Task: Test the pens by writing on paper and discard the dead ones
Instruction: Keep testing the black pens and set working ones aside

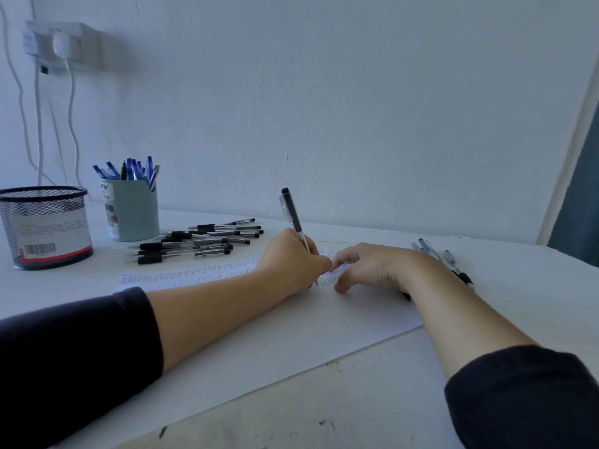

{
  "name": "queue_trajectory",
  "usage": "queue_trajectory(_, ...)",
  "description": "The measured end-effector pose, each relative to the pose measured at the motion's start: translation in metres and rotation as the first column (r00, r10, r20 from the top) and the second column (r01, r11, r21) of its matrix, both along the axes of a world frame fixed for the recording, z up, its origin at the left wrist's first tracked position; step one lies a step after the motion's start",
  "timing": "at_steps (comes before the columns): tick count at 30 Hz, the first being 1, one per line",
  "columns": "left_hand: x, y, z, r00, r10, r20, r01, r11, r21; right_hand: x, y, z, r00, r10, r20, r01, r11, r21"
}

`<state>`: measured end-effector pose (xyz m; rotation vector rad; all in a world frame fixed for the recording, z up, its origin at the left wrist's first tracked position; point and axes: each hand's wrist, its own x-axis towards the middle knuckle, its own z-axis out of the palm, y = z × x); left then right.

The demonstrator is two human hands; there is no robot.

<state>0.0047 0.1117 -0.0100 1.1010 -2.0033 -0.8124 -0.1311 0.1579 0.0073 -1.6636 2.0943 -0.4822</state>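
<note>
nearest you, the sheet of paper [246, 325] lies flat on the white table [372, 400], and everything below is placed against that sheet. both your forearms cross its near half, dark sleeves pushed up.

on the sheet's far right part, your left hand [291, 264] is curled round a black pen [293, 218], gripping it low on the barrel. the pen's long axis runs steeply up and slightly left from the sheet, clicker end high, tip down at the end of the rows of small test marks [194, 275] that run along the sheet's far edge. the tip itself sits behind your fingers, so whether it touches the sheet cannot be told.

just right of that, your right hand [372, 265] rests on the sheet with fingers loosely bent, fingertips down on the paper beside the marks, holding nothing; it looks to be steadying the sheet.

off the sheet's right edge, partly behind your right wrist, lies a small group of pens [444, 257]. your right hand is the nearer one to them.

beyond the sheet's far edge, toward the left, a larger pile of black-grip pens [197, 243] lies roughly parallel to that edge, tips left. your left hand is nearer this pile, which lies up and to its left.

farther left of the sheet stand a pale blue cup [134, 212] full of blue pens and a black mesh holder [47, 226]. which container or group takes the dead ones cannot be told from here.
</note>
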Motion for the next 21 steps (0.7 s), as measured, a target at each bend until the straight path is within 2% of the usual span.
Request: queue_trajectory(21, -0.0006, 0.0004, -0.0007, 1.000, -0.023, -0.001, 0.023, 1.000, -0.012, 0.0014, 0.0025, 0.0018, 1.000, 0.006, 0.005, -0.006, 1.000, 0.013)
